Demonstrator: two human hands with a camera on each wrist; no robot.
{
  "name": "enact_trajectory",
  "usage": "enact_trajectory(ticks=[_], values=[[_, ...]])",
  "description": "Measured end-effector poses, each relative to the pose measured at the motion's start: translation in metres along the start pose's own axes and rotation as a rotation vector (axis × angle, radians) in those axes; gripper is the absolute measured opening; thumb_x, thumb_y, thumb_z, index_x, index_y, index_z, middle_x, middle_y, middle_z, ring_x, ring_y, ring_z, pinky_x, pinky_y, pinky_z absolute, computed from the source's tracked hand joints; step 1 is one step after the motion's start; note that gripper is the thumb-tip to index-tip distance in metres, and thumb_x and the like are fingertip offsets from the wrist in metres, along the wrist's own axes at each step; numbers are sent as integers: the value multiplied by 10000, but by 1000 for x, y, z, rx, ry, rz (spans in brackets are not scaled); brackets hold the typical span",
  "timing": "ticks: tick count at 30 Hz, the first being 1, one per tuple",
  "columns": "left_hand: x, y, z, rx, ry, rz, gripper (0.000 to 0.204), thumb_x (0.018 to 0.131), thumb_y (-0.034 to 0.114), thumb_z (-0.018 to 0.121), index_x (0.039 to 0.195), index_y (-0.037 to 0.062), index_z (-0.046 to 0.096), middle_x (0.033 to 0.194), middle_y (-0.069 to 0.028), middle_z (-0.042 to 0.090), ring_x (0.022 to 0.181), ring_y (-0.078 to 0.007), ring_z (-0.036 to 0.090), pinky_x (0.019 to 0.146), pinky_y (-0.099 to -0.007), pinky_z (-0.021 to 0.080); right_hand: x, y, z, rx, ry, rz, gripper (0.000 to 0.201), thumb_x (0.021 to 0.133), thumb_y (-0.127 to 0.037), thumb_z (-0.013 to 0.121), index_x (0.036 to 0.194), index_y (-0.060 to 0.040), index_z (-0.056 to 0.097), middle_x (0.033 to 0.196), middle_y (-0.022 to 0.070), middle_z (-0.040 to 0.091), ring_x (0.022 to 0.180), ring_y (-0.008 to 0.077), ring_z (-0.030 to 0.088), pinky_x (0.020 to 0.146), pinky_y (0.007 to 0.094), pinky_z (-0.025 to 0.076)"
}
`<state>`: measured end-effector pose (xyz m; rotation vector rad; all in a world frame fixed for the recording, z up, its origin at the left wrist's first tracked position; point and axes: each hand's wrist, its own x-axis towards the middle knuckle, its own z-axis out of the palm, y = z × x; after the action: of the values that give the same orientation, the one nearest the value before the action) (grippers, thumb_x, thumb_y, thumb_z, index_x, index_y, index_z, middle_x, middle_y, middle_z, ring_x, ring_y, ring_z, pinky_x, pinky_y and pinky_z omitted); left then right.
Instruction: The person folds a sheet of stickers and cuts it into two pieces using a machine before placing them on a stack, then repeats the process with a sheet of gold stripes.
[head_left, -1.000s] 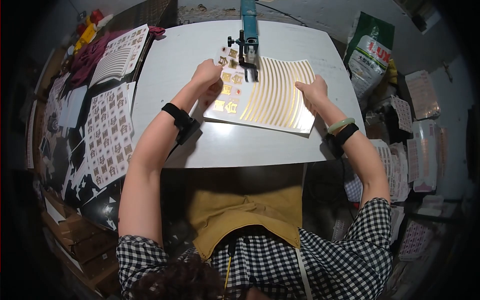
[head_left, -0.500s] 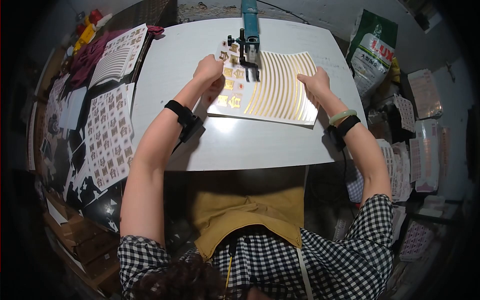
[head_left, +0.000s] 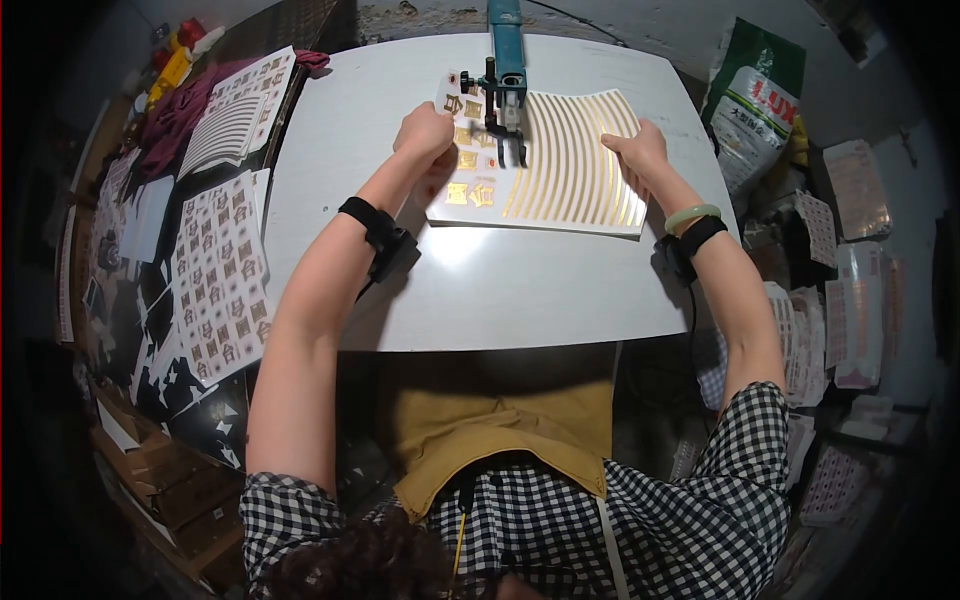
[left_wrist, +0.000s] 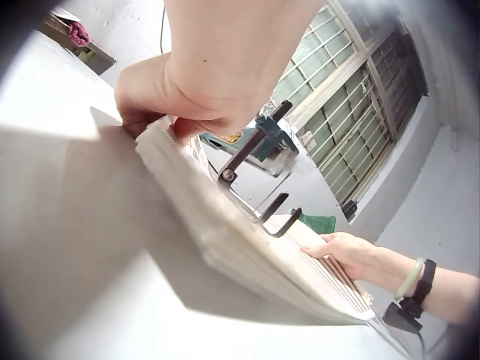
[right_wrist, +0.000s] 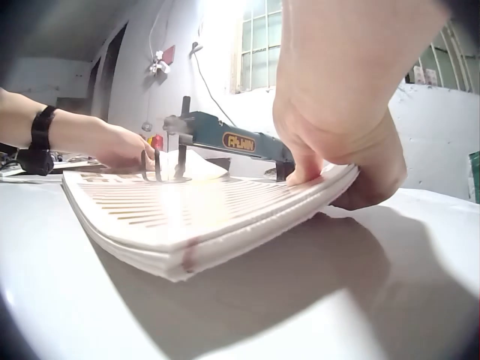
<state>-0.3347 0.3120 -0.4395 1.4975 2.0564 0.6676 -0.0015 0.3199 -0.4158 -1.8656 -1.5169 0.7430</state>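
A thick stack of printed sheets (head_left: 575, 160), with gold curved stripes and gold characters, lies under the teal machine arm (head_left: 507, 45). The machine's dark forked foot (head_left: 511, 150) stands over the stack between characters and stripes. My left hand (head_left: 427, 132) grips the stack's left edge; in the left wrist view the left hand (left_wrist: 202, 97) has its fingers round the corner. My right hand (head_left: 640, 155) pinches the right edge, thumb on top; in the right wrist view the right hand (right_wrist: 337, 150) has its other fingers beneath the stack (right_wrist: 180, 247).
Printed sheets (head_left: 220, 270) and white scraps lie on the dark surface at the left, with a maroon cloth (head_left: 178, 125) behind. A green and white sack (head_left: 755, 110) stands right of the white table (head_left: 520, 300). Bundles of printed sheets (head_left: 855, 310) are at the far right.
Both hands have shifted the stack slightly away from the body, and it has turned a little so that its near edge lies more level. The grips look the same.
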Motion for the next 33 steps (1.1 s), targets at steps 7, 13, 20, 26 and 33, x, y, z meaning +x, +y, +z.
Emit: enact_trajectory(ticks=[7,13,20,26,33], values=[[3,4,0,-8,30,-15,433,898,302,515,1227,26,573,1179,-196,634,1106,-335,605,919,-421,478,10,-7,0,14,-10,-69,383,759,-161,772,1024,33,573,851,172,674,679,224,670,611,344,536],[3,7,1,-20,66,-18,417,906,299,519,1218,30,583,1165,-188,643,1092,-328,614,911,-418,483,21,-11,1,34,-27,-53,372,763,-158,771,1015,30,572,821,159,669,627,207,650,568,338,520],[15,11,4,-37,72,-33,399,911,292,525,1213,39,589,1161,-175,647,1088,-325,615,902,-417,483,29,-10,2,144,-51,-42,357,770,-154,766,1002,30,568,797,142,669,580,201,636,531,329,509],[25,12,6,-54,59,-41,386,908,290,527,1190,37,600,1153,-178,649,1084,-328,616,899,-419,481,33,-16,2,117,-45,-32,345,772,-133,761,1012,34,577,809,145,671,576,177,628,517,318,497],[33,17,6,-48,73,-27,381,893,297,537,1167,43,614,1137,-181,655,1065,-332,623,895,-419,485,39,-15,5,183,-25,-21,323,777,-113,752,1011,24,577,766,130,663,505,153,588,457,309,463]])
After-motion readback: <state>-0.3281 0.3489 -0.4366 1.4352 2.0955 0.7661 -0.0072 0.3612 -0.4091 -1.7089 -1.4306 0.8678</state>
